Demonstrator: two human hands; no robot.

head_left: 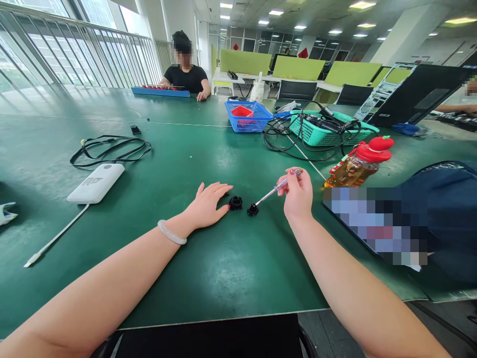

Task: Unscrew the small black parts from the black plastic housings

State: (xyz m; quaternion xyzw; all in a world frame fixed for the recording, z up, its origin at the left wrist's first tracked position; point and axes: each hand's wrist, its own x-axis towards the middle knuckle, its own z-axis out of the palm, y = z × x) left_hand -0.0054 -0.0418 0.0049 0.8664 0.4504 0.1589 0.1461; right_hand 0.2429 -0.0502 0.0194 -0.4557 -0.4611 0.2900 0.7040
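Note:
My right hand (298, 194) is closed round the clear handle of a screwdriver (274, 190). Its thin metal shaft slants down to the left, and the tip meets a small round black part (252, 210) on the table. Just left of that lies a second black part (235, 203), roughly square with a ring-like top. My left hand (210, 204) rests flat on the green table (231, 268), fingers stretched out, its thumb at the edge of the square part. Something small and dark shows partly under the left fingers; I cannot make it out.
Left: a white power bank (97, 183) with a cable, and a black lanyard (112, 149). Right: a bottle (354, 166) with a red lid, a tablet-like screen (372, 223) and dark cloth (447, 219). Behind: a blue basket (249, 124), a green basket (316, 136) with cables, a seated person (188, 77).

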